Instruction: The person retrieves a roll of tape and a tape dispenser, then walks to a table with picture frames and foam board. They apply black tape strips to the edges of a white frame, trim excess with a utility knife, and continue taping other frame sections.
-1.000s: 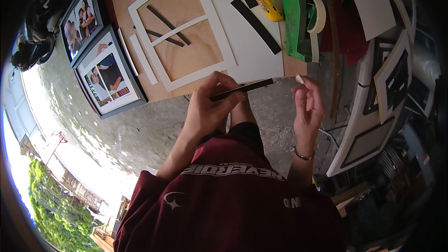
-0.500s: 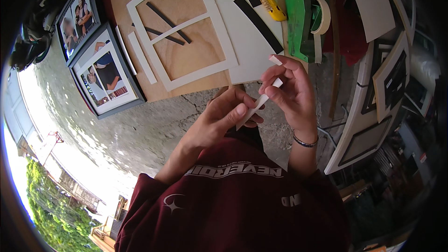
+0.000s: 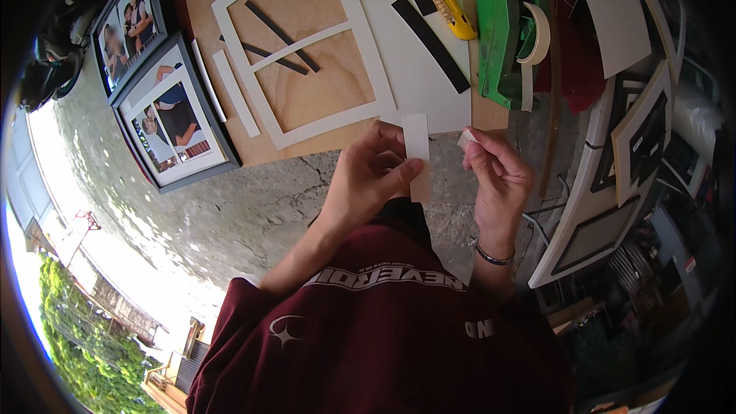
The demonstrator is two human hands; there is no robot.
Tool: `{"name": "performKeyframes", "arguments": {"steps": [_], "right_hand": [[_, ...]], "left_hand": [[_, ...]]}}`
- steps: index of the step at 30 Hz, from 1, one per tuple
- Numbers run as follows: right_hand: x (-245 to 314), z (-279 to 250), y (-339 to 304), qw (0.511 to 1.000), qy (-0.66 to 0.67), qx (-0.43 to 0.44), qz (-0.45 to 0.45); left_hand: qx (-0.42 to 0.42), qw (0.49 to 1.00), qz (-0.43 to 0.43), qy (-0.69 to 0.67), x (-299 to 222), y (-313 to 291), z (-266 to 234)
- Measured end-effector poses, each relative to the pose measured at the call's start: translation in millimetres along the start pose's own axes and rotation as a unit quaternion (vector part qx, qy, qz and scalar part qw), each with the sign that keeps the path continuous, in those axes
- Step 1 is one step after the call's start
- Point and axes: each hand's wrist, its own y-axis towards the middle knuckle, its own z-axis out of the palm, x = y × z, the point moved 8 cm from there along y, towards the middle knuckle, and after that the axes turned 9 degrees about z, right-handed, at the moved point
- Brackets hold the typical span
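My left hand point(image 3: 366, 178) pinches a white card strip point(image 3: 415, 140) between thumb and fingers, holding it upright just off the table's near edge. To its right, my right hand point(image 3: 500, 184) has thumb and fingertips closed on a small off-white piece of tape point(image 3: 466, 138), apart from the strip. Beyond the hands lies a white mat frame point(image 3: 335, 123) with two openings, and dark strips point(image 3: 280, 32) show through it. A green tape dispenser point(image 3: 497, 38) with a roll of cream tape point(image 3: 540, 33) stands at the table's right side.
A yellow utility knife point(image 3: 448, 4) and a black strip point(image 3: 431, 44) rest on a white board point(image 3: 383, 0). Framed photos point(image 3: 184, 172) line the table's left edge, beside narrow white strips point(image 3: 236, 93). Several frames point(image 3: 586, 207) lean at the right above the concrete floor point(image 3: 268, 207).
My hands have moved apart. The strip has turned from slanted to upright in my left hand. My right hand has lowered and drawn right, its fingers now pinching the small piece.
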Motion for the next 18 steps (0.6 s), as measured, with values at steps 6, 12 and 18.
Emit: {"name": "performKeyframes", "arguments": {"steps": [6, 12, 18], "right_hand": [[-4, -9, -5, 0.998, 0.044, -0.031, 0.044], [-14, -13, -5, 0.997, 0.047, -0.009, 0.06], [-13, -9, -6, 0.997, 0.056, -0.001, 0.06]], "left_hand": [[0.012, 0.81, 0.434, 0.395, -67, -15, 6], [0.006, 0.737, 0.522, 0.43, -70, -30, 1], [0.026, 0.722, 0.576, 0.383, -75, -35, 5]]}}
